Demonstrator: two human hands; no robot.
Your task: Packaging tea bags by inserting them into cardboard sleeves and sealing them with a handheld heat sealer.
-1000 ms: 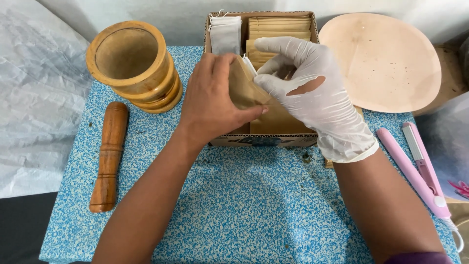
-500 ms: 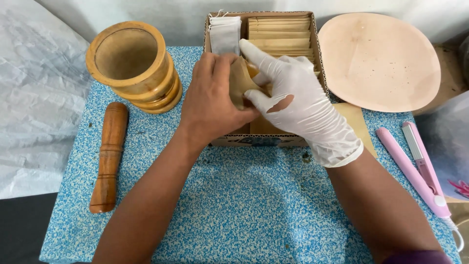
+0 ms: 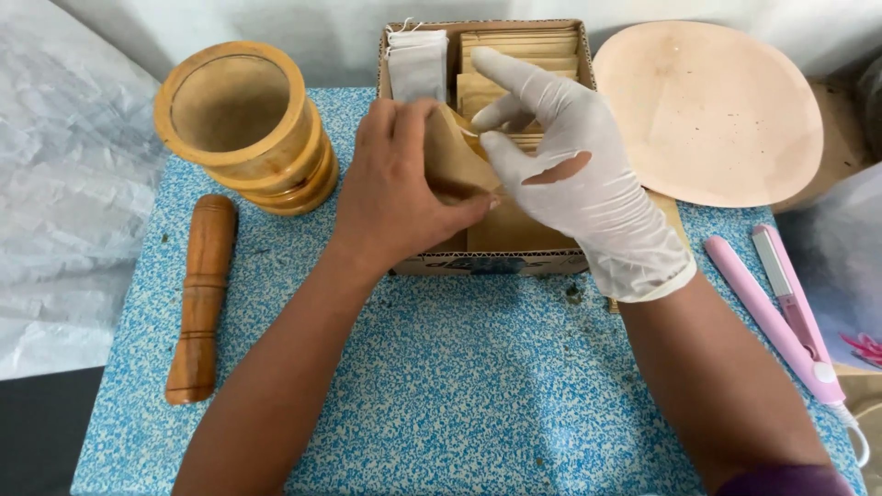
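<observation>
My bare left hand grips a small brown paper pouch above an open cardboard box. My right hand, in a white glove, pinches the pouch's top edge with thumb and forefinger, the other fingers spread upward. The box holds stacked brown pouches and white filter bags at its far left corner. Both hands hide most of the box's middle.
A wooden mortar stands at the back left, a wooden pestle lying in front of it. A round pale wooden plate sits back right. A pink hair-straightener-like sealer lies on the right of the blue speckled table.
My gloved right hand has shifted slightly up and opened its fingers over the pouch. My left hand has kept its hold in about the same place.
</observation>
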